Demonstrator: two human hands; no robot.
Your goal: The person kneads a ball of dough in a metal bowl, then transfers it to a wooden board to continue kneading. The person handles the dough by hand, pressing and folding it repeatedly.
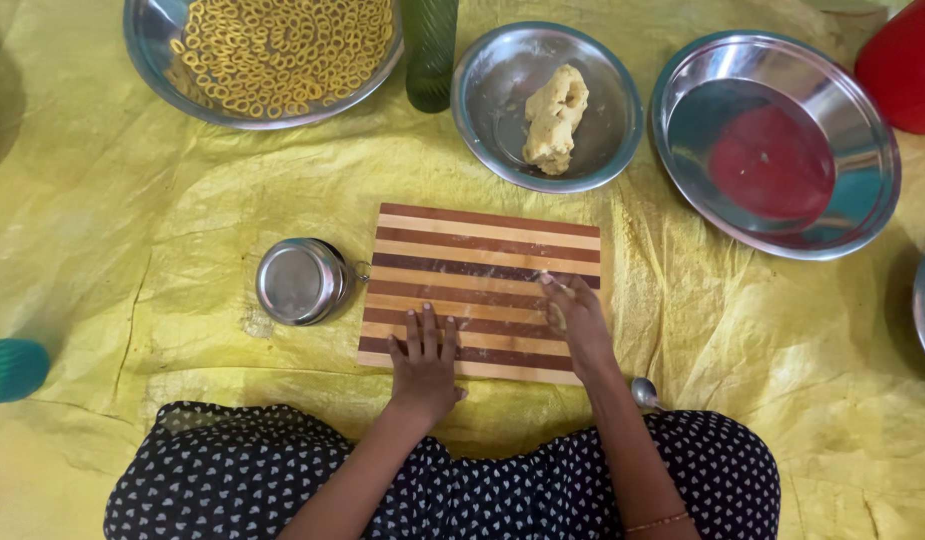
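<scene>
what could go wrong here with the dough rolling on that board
The right hand rolls a small dough piece near the board's right edge, so it could slip onto the yellow sheet. Only the left hand steadies the board on the crinkled sheet; it may shift. The steel cup sits close to the board's left edge and might get knocked.

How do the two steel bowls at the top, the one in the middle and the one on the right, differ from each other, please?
The middle bowl is the smaller of the two and holds a pale yellow lump of dough; the right bowl is wider and holds no food, only a red reflection in its base. The middle bowl sits just above the striped cutting board, while the right bowl lies off to the board's side. Both are round, shiny metal and rest on the yellow sheet.
</scene>
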